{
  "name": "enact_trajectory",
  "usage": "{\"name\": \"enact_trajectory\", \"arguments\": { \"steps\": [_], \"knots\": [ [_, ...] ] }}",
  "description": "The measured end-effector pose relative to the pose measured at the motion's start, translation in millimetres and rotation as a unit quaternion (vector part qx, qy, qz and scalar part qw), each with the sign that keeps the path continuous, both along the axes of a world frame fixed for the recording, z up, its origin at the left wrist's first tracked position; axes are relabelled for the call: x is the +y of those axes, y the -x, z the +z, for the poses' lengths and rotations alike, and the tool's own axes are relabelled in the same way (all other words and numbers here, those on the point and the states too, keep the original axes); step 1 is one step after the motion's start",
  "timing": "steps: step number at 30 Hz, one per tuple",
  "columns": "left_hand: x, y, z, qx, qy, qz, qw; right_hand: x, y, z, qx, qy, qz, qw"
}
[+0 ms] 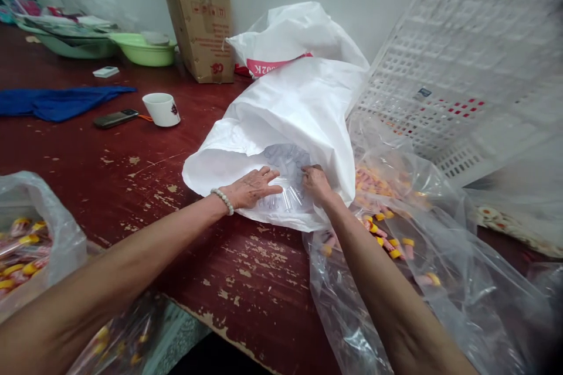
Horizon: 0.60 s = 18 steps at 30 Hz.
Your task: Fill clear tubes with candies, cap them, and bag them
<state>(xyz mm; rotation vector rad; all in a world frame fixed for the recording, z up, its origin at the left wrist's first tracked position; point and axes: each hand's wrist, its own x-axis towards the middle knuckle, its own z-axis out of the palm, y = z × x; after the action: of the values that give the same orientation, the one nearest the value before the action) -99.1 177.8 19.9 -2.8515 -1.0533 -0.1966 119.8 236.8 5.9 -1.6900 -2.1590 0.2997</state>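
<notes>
A big white sack (pixel 299 94) lies on the dark red table with its mouth toward me. Inside the mouth are clear tubes (pixel 288 194) and a greyish plastic liner (pixel 285 158). My left hand (pixel 255 187), with a bead bracelet at the wrist, reaches into the opening, fingers apart, over the left side of the tubes; nothing shows in its grasp. On the right of the opening, my right hand (pixel 315 181) has its fingers bent together at the liner's edge, pinching it.
Clear bags of yellow-capped pink pieces (pixel 391 240) lie at right, another (pixel 26 246) at left. A white crate (pixel 461 82) leans behind. Farther back are a cup (pixel 162 110), phone (pixel 115 119), blue cloth (pixel 57 102), cardboard box (pixel 206 29) and green basin (pixel 145 54).
</notes>
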Motion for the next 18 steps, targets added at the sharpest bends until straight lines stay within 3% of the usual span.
{"name": "enact_trajectory", "arguments": {
  "steps": [5, 8, 13, 15, 18],
  "knots": [
    [6, -10, 1.9, 0.049, -0.008, -0.084, 0.995, 0, 4, 4.2, 0.083, -0.012, -0.075, 0.994],
    [9, -14, -0.7, 0.042, 0.031, -0.093, 0.994, -3, 7, 11.3, 0.209, -0.036, -0.122, 0.970],
    [6, -9, -16.8, -0.061, 0.092, -0.026, 0.994, -16, 4, 19.9, 0.359, 0.044, -0.050, 0.931],
    [1, -7, -23.1, -0.111, 0.107, 0.019, 0.988, -25, 4, 20.9, 0.359, 0.067, -0.020, 0.931],
    [-9, -5, -26.8, -0.174, 0.138, 0.100, 0.970, -40, 10, 21.0, 0.266, 0.077, 0.005, 0.961]
  ]
}}
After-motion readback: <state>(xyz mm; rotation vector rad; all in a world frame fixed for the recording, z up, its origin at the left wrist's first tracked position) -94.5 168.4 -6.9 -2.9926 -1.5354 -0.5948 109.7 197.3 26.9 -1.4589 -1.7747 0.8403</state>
